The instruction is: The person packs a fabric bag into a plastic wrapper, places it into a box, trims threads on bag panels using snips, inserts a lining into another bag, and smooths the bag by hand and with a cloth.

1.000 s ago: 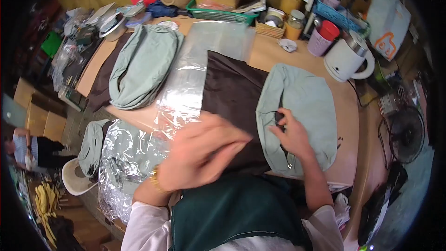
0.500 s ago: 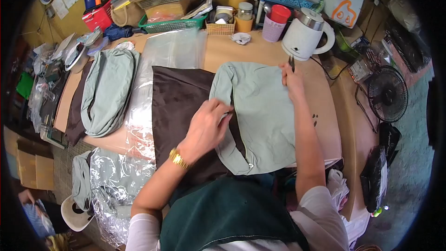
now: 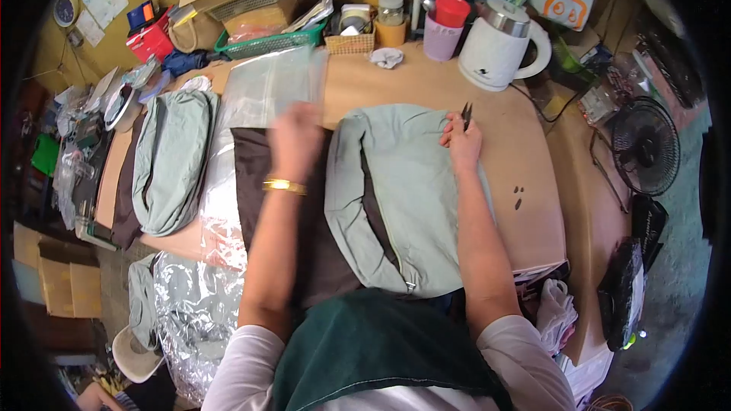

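My right hand (image 3: pixel 463 143) is closed around thread snips (image 3: pixel 467 113), their dark pointed blades sticking up past the fingers. It rests at the upper right edge of a pale grey-green fabric piece (image 3: pixel 426 198), which has a long zipper opening (image 3: pixel 377 217) with dark fabric showing inside. Over the top of the dark brown cloth (image 3: pixel 266 175), near the plastic sheets, is my left hand (image 3: pixel 295 141), its fingers smeared by motion. Whether it holds anything does not show. The brown cloth lies left of the grey-green piece and partly under it.
Another grey-green piece (image 3: pixel 177 160) lies at the left. Clear plastic sheets (image 3: pixel 274 84) cover part of the table (image 3: pixel 525 213). Along the back stand a green basket (image 3: pixel 274 44), a purple cup (image 3: pixel 440 39) and a white kettle (image 3: pixel 493 49). A black fan (image 3: pixel 646 144) is at the right.
My left hand has left the zipper opening and moved up and left over the brown cloth. My right hand, still holding the snips, has shifted slightly left and down.
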`<state>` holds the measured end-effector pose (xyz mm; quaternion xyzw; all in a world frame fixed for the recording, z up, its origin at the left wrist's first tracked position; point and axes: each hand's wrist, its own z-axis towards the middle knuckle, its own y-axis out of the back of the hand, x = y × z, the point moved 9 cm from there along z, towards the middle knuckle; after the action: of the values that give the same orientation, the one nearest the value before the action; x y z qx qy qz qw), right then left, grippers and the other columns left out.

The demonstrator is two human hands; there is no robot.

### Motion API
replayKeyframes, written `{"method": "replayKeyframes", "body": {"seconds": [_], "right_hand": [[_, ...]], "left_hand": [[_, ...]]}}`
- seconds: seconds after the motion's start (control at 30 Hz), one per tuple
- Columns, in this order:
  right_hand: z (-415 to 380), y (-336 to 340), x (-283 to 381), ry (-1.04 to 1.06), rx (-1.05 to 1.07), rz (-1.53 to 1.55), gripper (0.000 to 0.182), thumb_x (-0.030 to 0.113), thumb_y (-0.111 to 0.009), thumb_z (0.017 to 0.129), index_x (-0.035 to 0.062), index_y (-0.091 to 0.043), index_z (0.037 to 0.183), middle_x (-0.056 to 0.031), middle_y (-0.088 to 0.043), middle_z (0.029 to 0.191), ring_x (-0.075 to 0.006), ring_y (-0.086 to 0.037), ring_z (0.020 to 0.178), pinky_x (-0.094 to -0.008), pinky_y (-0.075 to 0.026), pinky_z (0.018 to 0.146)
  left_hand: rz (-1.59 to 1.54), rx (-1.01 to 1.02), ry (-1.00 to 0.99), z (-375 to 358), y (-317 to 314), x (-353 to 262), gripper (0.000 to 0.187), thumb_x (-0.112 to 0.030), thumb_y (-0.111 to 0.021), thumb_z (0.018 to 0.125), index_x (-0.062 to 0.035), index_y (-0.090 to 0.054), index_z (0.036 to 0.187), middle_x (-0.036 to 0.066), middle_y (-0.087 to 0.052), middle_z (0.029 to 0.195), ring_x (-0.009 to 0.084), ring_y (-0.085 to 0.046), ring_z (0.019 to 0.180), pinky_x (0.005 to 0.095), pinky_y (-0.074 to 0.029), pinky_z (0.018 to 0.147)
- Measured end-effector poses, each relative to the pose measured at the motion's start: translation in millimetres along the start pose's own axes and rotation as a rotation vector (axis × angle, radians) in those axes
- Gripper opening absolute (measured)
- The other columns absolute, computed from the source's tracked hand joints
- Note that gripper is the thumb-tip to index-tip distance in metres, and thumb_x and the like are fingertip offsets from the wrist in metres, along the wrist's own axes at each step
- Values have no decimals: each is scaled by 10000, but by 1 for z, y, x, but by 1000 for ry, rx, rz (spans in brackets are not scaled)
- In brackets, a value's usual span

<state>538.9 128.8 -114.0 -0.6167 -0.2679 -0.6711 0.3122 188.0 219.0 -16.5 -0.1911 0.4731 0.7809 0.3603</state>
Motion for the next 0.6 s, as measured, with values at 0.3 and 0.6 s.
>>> {"method": "replayKeyframes", "body": {"seconds": [0.3,0.6], "right_hand": [[-37,-58,54,326,172,-429,217,216,-576,941,23,-675,942,-71,-609,677,-175,-602,603,-336,-466,591],[-42,-69,11,161,363,-292,203,198,-596,944,12,-677,937,15,-573,666,-69,-497,607,-249,-411,567]], "left_hand": [[-124,222,-131,-82,81,1,89,-82,-695,857,-9,-656,889,114,-605,819,237,-599,699,318,-485,611],[-270,721,-517,-144,-83,-95,251,-124,-755,746,-18,-644,944,148,-627,939,345,-606,900,395,-496,807]]}}
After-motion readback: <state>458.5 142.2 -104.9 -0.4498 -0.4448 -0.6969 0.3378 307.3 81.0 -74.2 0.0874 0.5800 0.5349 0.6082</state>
